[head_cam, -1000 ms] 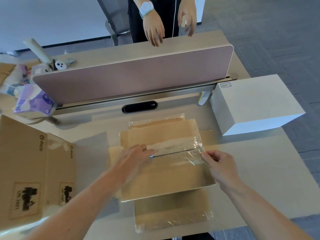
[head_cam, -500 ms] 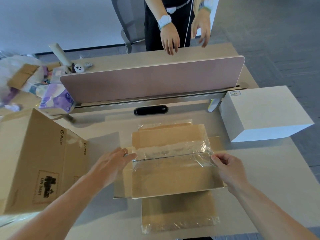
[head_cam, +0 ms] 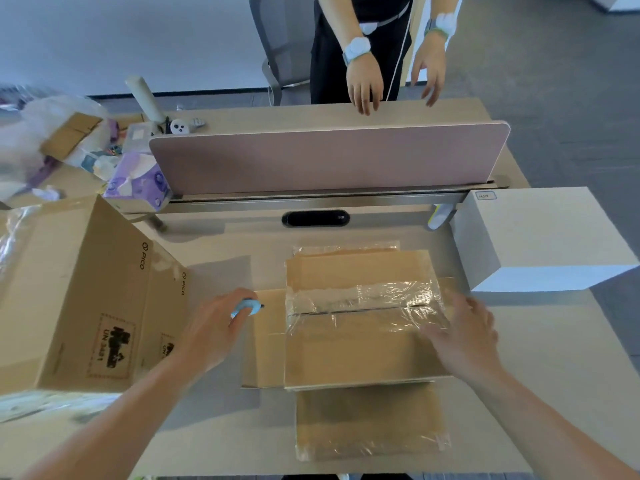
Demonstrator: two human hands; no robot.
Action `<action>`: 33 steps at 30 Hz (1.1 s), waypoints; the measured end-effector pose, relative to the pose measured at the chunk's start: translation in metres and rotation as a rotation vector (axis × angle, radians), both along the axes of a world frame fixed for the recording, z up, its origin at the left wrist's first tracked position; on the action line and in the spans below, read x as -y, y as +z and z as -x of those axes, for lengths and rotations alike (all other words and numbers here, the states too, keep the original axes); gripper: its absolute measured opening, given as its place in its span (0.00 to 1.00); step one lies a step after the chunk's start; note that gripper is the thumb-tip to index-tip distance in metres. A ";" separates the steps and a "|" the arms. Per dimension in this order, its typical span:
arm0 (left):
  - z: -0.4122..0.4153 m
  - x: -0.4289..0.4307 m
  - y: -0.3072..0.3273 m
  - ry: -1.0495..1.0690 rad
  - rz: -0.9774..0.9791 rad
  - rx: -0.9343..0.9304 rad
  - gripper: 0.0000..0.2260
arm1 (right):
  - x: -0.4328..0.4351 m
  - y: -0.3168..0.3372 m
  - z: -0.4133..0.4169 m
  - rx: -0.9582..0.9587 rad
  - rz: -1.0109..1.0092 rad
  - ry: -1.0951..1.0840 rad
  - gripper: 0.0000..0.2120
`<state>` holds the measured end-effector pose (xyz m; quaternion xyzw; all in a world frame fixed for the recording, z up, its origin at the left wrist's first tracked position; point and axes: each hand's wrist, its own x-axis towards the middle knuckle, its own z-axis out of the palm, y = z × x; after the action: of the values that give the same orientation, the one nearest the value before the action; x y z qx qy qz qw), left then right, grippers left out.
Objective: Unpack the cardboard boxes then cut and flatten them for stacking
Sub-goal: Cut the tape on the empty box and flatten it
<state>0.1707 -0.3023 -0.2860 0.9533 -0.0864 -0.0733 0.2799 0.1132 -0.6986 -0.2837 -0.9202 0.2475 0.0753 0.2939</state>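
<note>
The flattened cardboard box (head_cam: 356, 358) lies mid-worktop (head_cam: 554, 358), with clear tape (head_cam: 363, 301) crinkled over its seam. The left hand (head_cam: 218, 330) sits just off the box's left edge, fingers curled round a small blue cutter (head_cam: 247, 306) — its tip toward the seam. The right hand (head_cam: 464, 337) reaches over the right edge, fingers spread loose, gripping nothing.

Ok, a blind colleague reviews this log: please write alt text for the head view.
A person's left hand grips a blue cutter beside a taped cardboard box on a desk; the right hand is open at its right edge. Another person stands behind the divider.
</note>
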 end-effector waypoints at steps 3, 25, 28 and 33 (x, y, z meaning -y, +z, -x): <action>0.007 0.016 0.001 0.191 0.214 -0.154 0.09 | -0.041 0.022 -0.014 0.118 0.051 0.237 0.30; 0.039 0.066 -0.035 0.645 0.880 -0.431 0.05 | -0.169 -0.004 -0.062 -0.235 -0.013 0.487 0.09; 0.038 0.063 -0.034 0.554 0.817 -0.385 0.05 | -0.170 -0.002 -0.061 -0.240 -0.013 0.490 0.10; 0.035 0.057 -0.038 0.445 0.722 -0.309 0.10 | -0.170 0.003 -0.061 -0.229 -0.051 0.473 0.12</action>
<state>0.1362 -0.3593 -0.3236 0.7679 0.1434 -0.1181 0.6130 0.1739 -0.5285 -0.2804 -0.9303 0.0552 0.2517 0.2612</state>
